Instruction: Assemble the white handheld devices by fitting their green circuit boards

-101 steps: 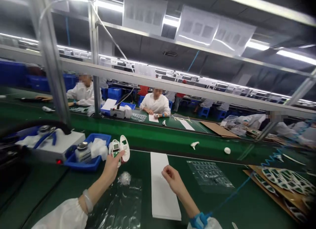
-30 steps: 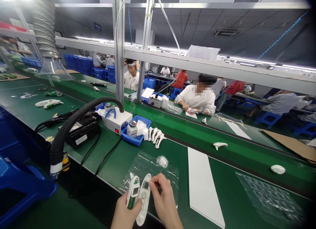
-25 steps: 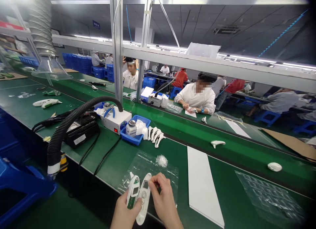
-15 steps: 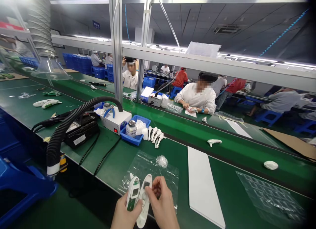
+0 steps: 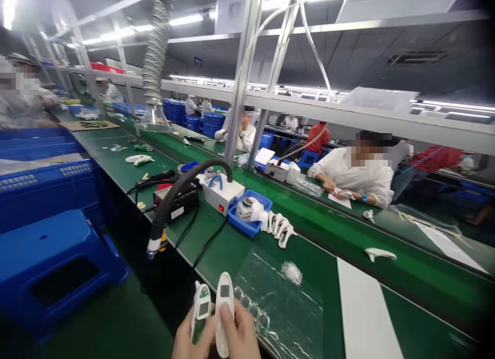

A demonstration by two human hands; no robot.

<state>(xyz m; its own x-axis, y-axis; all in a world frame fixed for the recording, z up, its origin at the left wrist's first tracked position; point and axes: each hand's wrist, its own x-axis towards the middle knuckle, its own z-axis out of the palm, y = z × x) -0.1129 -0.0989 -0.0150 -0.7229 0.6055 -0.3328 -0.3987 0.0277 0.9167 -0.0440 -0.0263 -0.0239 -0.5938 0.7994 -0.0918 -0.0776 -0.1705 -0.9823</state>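
Left hand [image 5: 189, 343] closes around the lower end of a white plastic housing half [image 5: 200, 310], with its green circuit board and small display facing up. Right hand [image 5: 236, 338] curls its fingers over the lower part of a white shell [image 5: 224, 310] that has a small dark window near its top. Both pieces stand nearly upright at the bottom of the view, side by side and almost touching, just left of a clear plastic bag [image 5: 284, 302]. That bag lies on a green workbench [image 5: 216, 256], with a small wad of clear wrap [image 5: 291, 272] on its upper part.

A long white sheet [image 5: 365, 317] lies just right of the bag. Beyond the bag sits a row of white moulded parts [image 5: 278, 228], touching a blue tray [image 5: 247, 219] that holds a capped bottle [image 5: 246, 209]. Farther left of the tray stands a white bench unit [image 5: 219, 196] with blue-handled pliers [image 5: 215, 181] on top, and a black ribbed hose [image 5: 170, 207] arcs over beside it. Down left of the bag, off the bench, stands a blue stool [image 5: 58, 261]. Well past the bag, across a second green belt, a co-worker in a white shirt [image 5: 353, 176] sits with both hands on a white sheet.
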